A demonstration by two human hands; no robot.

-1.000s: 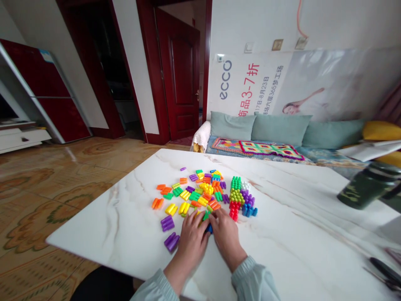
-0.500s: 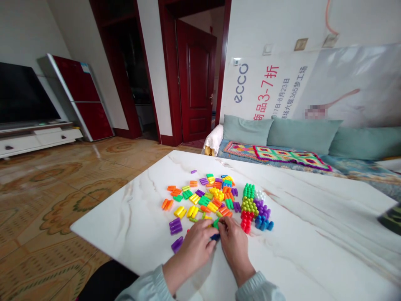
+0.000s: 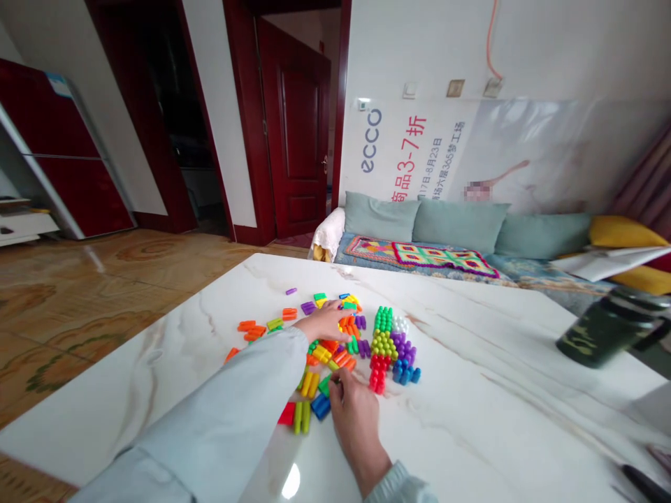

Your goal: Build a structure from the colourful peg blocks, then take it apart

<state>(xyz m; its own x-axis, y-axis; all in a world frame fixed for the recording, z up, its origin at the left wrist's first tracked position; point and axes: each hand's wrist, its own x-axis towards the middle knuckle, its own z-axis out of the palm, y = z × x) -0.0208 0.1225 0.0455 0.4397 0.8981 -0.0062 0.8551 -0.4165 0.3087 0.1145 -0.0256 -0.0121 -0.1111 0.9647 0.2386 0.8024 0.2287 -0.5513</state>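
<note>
My left hand (image 3: 329, 323) is stretched over the far part of a pile of coloured plastic pieces, its fingers apart around orange pieces (image 3: 347, 324). It hides part of the pile, and I see nothing held in it. Nearer to me, my right hand (image 3: 357, 409) is closed, thumb and forefinger at the end of a green piece (image 3: 323, 385). Just below that lies a blue piece (image 3: 321, 406). Yellow-green pieces (image 3: 302, 417) and a red piece (image 3: 286, 414) rest to its left, partly beside my left sleeve.
Right of the pile stand sorted clusters: green (image 3: 383, 318), white (image 3: 400, 324), yellow-green (image 3: 384, 345), purple (image 3: 404, 347), red (image 3: 378, 374) and blue (image 3: 406, 372). A dark green mug (image 3: 602, 328) stands at the right of the marble-patterned table (image 3: 472, 433). Behind is a sofa with cushions (image 3: 461, 225).
My left hand has left the right one and moved forward over the pile, opening. My right hand stays near the green piece. The view has turned right, bringing the mug fully in.
</note>
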